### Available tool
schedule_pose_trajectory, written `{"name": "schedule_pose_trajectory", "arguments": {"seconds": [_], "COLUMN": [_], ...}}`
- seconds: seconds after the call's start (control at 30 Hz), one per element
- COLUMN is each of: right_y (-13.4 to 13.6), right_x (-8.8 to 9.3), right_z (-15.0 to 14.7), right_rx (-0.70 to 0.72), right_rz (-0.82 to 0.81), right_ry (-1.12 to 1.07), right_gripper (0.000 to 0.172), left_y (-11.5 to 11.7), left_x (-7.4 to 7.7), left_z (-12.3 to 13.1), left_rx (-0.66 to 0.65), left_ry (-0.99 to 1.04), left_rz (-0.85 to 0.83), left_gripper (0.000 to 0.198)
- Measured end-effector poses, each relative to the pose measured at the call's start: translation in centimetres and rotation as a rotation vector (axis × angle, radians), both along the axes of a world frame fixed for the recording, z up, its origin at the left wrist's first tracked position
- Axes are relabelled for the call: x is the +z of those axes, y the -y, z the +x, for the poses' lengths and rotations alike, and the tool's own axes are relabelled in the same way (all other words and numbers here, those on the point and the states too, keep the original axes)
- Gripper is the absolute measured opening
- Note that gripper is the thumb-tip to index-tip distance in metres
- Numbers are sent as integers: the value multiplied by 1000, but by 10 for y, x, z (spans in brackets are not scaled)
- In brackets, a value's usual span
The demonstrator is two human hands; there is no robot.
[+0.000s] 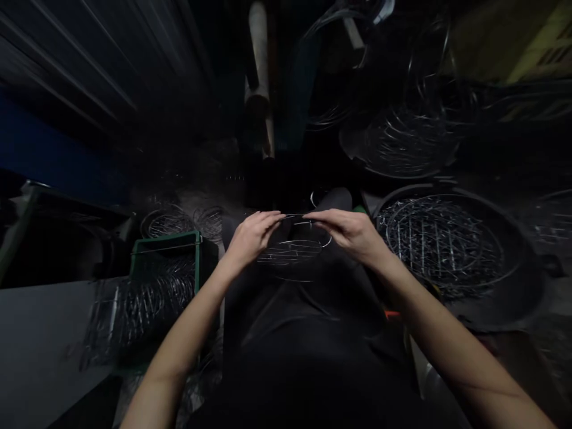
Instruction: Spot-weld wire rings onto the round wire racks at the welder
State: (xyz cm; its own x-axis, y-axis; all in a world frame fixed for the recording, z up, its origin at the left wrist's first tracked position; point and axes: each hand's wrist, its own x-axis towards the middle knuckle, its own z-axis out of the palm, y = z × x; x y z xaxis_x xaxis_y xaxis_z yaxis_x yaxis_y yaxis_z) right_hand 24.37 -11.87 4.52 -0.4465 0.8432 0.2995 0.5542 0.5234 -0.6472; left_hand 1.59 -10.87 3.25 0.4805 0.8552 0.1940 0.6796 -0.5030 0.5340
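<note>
Both hands meet over my lap in a dim workspace. My left hand [252,235] pinches the far rim of a small round wire rack [292,250] with curled fingers. Opposite it, my right hand [351,231] grips the same rim, fingertips nearly touching the left ones. The rack is a metal ring crossed by thin parallel wires, and it hangs just above my dark trousers. Its near edge shows below the hands.
A large dark tub [504,298] at the right holds a pile of similar wire racks. Another dark basin [357,155] of racks sits behind it. A green crate [165,241] at the left is stuffed with wire pieces. A pale post [259,77] stands beyond.
</note>
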Motion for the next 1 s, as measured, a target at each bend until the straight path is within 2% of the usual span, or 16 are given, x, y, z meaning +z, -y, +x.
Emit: {"name": "schedule_pose_trajectory", "arguments": {"seconds": [0.13, 0.27, 0.4, 0.47, 0.53, 0.6, 0.7, 0.87, 1.0], "right_y": [-2, -1, -3, -5, -9, -15, -25, -38, -52], "right_x": [-7, -1, 6, 5, 1, -6, -18, -32, -37], "right_z": [30, 34, 28, 26, 25, 22, 14, -5, -18], "right_rx": [-5, -40, -68, -155, -231, -252, -231, -210, -189], "right_rz": [54, 138, 124, 170, 232, 277, 311, 296, 372], "right_ry": [129, 295, 276, 266, 248, 239, 293, 406, 387], "right_gripper": [20, 17, 23, 24, 25, 25, 26, 26, 27], "left_y": [-23, -29, -33, -37, -41, -43, -45, -42, -47], "left_x": [2, 5, 30, 41, 45, 39, 18, -15, -19], "left_z": [16, 13, 0, -5, -9, -11, -13, -19, -26], "left_rx": [-18, -52, -14, -24, -55, -83, -99, -18, 49], "left_ry": [-57, -97, 50, 82, 84, 90, 109, 163, 159], "left_rz": [-155, -353, -423, -404, -396, -435, -525, -475, -420], "left_gripper": [31, 28, 31, 33, 34, 35, 37, 36, 34]}}
